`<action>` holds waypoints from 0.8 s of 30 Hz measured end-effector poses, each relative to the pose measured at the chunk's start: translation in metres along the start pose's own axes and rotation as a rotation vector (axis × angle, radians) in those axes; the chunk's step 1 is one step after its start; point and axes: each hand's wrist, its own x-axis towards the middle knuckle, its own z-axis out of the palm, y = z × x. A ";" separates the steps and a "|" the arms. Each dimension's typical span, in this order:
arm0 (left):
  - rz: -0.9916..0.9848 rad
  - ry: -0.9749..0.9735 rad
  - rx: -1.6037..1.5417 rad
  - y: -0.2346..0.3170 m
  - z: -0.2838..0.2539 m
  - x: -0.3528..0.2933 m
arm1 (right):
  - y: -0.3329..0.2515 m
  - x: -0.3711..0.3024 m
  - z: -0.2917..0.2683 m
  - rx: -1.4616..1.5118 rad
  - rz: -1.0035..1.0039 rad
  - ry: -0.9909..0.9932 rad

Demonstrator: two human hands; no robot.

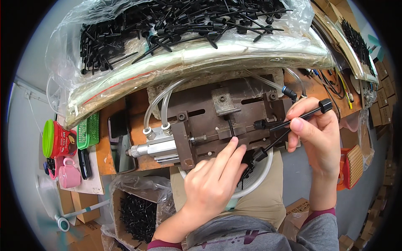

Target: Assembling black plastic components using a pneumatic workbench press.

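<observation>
– Wooden bench [104,148], head view. Counts?
– One phone [121,146], one brown metal fixture [211,122], one silver cylinder [161,149] with two clear hoses [155,109]. Rod heap [180,29] up top, box [117,205] of more lower left: uncountable.
– Right hand [320,144]?
– Pinching three black rods [309,113], thumb against fingers, over fixture's right end.
– Left hand [215,182]?
– Fingers straight, close together, index tip at a fourth rod [231,126] on the fixture. Thumb hidden; can't tell if it pinches.
– Rod look?
– Thin, straight, chunky knob on each held one.
– Edges, room?
– Heap's plastic edge [201,56] hangs just behind fixture; cylinder flanks left. Gap between hands, above white basin [252,191].
</observation>
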 end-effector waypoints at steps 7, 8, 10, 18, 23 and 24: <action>0.255 -0.032 -0.251 0.014 -0.031 -0.002 | 0.003 -0.007 0.013 0.064 0.208 -0.099; 0.239 -0.012 -0.289 0.014 -0.031 -0.005 | 0.002 -0.006 0.012 0.045 0.198 -0.070; 0.208 0.027 -0.364 0.016 -0.031 -0.009 | 0.003 0.000 0.006 0.020 0.121 -0.034; 0.020 0.055 -0.147 0.003 0.003 -0.010 | 0.005 -0.001 0.005 0.048 -0.028 0.095; 0.053 0.057 0.047 -0.001 0.014 -0.006 | 0.006 -0.004 0.003 0.062 -0.024 0.046; 0.043 0.039 0.048 -0.001 0.013 -0.004 | 0.005 -0.005 0.002 0.057 -0.023 0.044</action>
